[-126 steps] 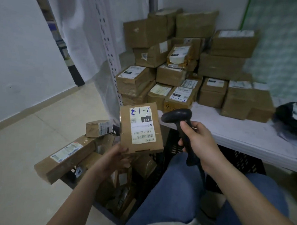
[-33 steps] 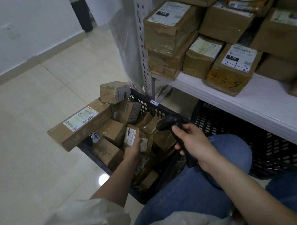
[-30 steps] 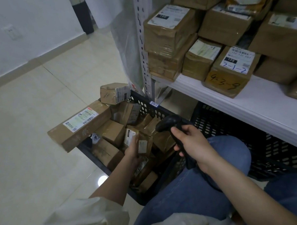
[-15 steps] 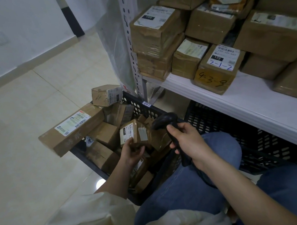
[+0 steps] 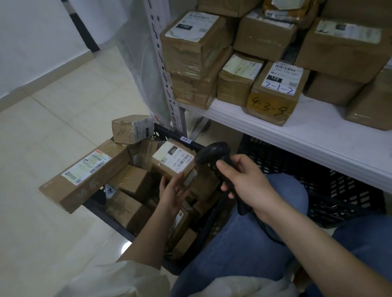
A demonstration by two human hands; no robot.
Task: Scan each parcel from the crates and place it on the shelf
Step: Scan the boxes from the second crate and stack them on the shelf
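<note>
Lifted since half a second ago, the small labelled parcel (image 5: 173,159) now sits higher at frame centre, its white label turned up toward the barcode scanner (image 5: 215,157). The left hand (image 5: 174,190) grips the parcel from below, fingers curled around its near edge, above the black crate (image 5: 111,214) of parcels at lower left. The right hand (image 5: 245,184) stays wrapped around the scanner's handle, head just beside the label. Stacked boxes fill the white shelf (image 5: 314,140) at upper right.
</note>
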